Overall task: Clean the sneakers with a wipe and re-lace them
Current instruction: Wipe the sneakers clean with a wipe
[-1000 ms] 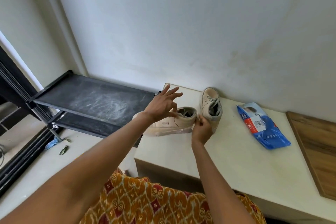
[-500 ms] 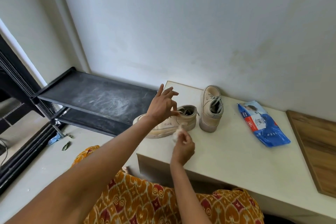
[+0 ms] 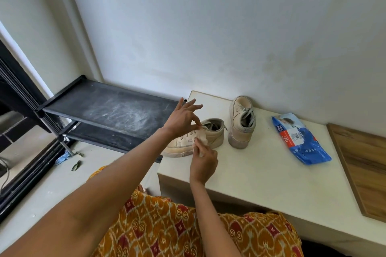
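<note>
Both hands meet at the near sneaker (image 3: 211,139): right hand (image 3: 203,162) fingers grip the wipe (image 3: 201,139), left hand (image 3: 181,120) pinches its top.

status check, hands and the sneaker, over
Right hand grips wipe against near sneaker. Left hand pinches wipe's top edge. Second sneaker stands untouched. Nothing blocking.

Blue wipes pack (image 3: 300,141): red label reads "297"; other print, barcode illegible.
</note>
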A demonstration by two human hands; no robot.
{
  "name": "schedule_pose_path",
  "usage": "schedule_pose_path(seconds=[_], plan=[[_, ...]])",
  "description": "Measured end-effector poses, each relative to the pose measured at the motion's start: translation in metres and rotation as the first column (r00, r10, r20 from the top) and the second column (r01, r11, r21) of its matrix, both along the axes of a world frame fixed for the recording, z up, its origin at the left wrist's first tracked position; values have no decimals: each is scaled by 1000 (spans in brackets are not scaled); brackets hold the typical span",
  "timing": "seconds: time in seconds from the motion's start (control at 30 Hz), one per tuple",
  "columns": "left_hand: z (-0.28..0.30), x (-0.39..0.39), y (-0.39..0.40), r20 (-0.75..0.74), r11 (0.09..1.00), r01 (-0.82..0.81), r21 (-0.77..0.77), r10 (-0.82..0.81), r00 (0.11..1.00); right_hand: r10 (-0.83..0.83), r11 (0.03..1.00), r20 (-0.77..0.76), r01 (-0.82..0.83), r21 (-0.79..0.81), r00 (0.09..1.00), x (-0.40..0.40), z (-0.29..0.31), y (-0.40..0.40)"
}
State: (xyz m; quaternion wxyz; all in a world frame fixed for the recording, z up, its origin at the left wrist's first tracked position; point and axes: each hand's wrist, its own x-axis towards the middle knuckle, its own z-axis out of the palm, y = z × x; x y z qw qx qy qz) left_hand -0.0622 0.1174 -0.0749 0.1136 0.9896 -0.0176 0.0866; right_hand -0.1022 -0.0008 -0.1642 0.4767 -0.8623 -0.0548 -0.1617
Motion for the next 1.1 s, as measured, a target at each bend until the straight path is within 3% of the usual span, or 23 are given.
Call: schedule_pose_path(seconds=[0.07, 0.17, 0.23, 0.4, 0.5, 0.67, 0.87, 0.97, 1.1], plan=[[1, 0, 2, -2, 1000, -3, 15, 3, 1000, -63, 986, -79, 74, 150, 995, 4, 5, -5], [4, 2, 2, 1, 998, 15, 57, -15, 1000, -220, 850, -312, 338, 404, 924, 22, 6, -30], [4, 3, 2, -1, 997, 28, 74, -28, 1000, -276, 818, -395, 430, 382, 876, 37, 2, -45], [2, 1, 0, 1, 999, 8, 50, -9, 1000, -172, 834, -548, 417, 361, 818, 63, 8, -36], [0, 1, -2, -4, 999, -15, 32, 15, 1000, -158, 829, -537, 407, 384, 829, 44, 8, -27], [0, 1, -3, -3, 999, -13, 33, 13, 1000, -32, 896, -482, 239, 374, 875, 2, -4, -13], [8, 9, 5, -44, 977, 128, 171, -122, 991, -131, 768, -467, 388, 510, 874, 14, 16, -18], [11, 15, 6, -43, 971, 159, 179, -154, 987, -121, 820, -455, 347, 455, 882, 37, 24, -13], [12, 21, 12, -32, 991, 48, 127, -44, 999, -75, 929, -449, 225, 292, 890, 76, 32, -2]])
